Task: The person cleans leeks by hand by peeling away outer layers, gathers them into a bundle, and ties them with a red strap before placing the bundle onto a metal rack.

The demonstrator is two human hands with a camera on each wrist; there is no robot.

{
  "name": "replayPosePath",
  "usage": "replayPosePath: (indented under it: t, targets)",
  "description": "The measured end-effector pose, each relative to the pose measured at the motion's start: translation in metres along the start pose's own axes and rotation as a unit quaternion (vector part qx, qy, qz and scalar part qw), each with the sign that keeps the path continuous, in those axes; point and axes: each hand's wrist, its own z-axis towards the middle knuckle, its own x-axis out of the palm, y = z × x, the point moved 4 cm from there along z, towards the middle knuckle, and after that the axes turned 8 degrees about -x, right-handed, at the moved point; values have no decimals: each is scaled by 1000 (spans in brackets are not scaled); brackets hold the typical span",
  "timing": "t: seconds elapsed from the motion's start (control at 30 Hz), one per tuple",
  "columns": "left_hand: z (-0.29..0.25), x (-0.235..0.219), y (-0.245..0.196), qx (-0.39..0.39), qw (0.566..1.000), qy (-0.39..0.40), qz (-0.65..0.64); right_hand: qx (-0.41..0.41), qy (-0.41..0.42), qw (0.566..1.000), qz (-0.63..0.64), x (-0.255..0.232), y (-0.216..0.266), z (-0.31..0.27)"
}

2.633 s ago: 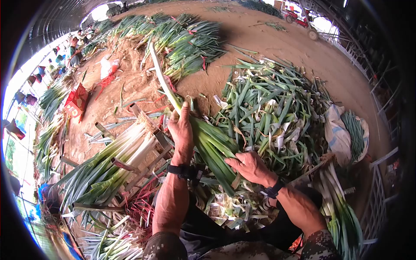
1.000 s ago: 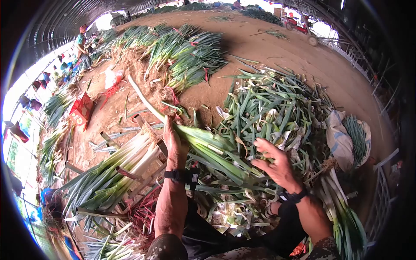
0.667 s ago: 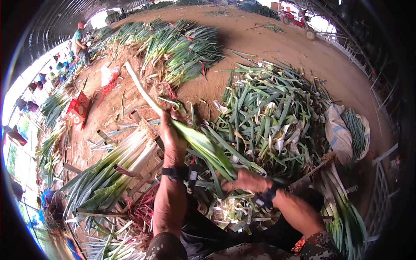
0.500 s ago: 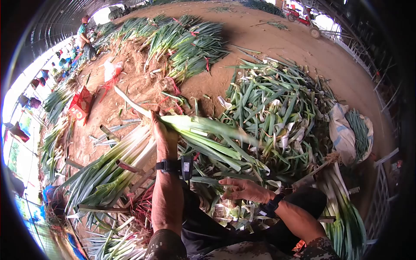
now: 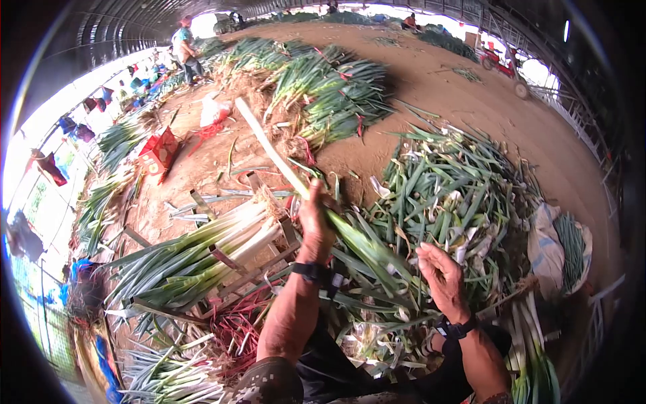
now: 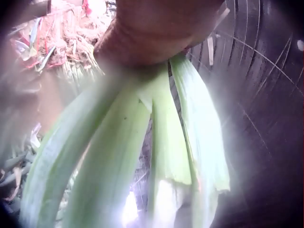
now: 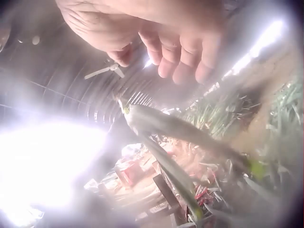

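Note:
A long green onion [image 5: 271,149] is gripped by the left hand [image 5: 315,225] where its white stalk meets the leaves; the stalk points up and left, the leaves down and right. In the left wrist view several broad leaves [image 6: 114,156] fan out below the left hand [image 6: 156,33]. Beyond the leaf ends, the right hand [image 5: 442,279] is held with relaxed, slightly bent fingers and nothing in it. The right wrist view shows the right hand [image 7: 166,33] with its fingers apart from the leaf [image 7: 171,126] below.
Onions [image 5: 222,242] lie on a slatted rack [image 5: 252,277] at the left, above red ties [image 5: 242,330]. Loose leaves [image 5: 451,195] form a heap at the right, beside a white sack [image 5: 542,246]. Tied bundles [image 5: 336,87] lie behind; a person [image 5: 185,50] stands back left.
The whole head view has shifted. The right hand has risen beside the leaf ends, and the held onion points more steeply upward, still in the left hand.

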Motion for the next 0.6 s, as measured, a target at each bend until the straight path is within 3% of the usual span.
replayPosePath:
  t: [0.03, 0.13, 0.17, 0.2, 0.27, 0.33, 0.4, 0.53, 0.6]
  targets:
    - [-8, 12, 10, -24, 999, 24, -11, -41, 20, 998, -42, 4, 13, 9]
    - [-33, 36, 48, -109, 976, 157, -100, 0, 104, 994, -32, 29, 15, 14]
    - [-39, 42, 58, -109, 957, 237, -125, 107, 171, 979, -11, 38, -14, 7]
    - [-45, 47, 66, -109, 931, 315, -148, 67, 216, 973, 54, 49, -4, 10]
    - [-56, 51, 69, -114, 908, 370, -160, 106, 217, 967, 86, 56, -12, 1]
    - [-59, 54, 64, -171, 952, 243, -72, 121, 148, 978, 82, 54, -13, -5]
    - [-62, 55, 54, -93, 963, 232, 105, 110, 99, 988, 39, 49, -32, -10]
    - [-57, 42, 58, -57, 971, 161, 170, 59, 55, 995, -64, 40, -57, -13]
    - [-58, 35, 57, -64, 973, 129, 179, 52, 31, 997, -43, 40, -58, -16]
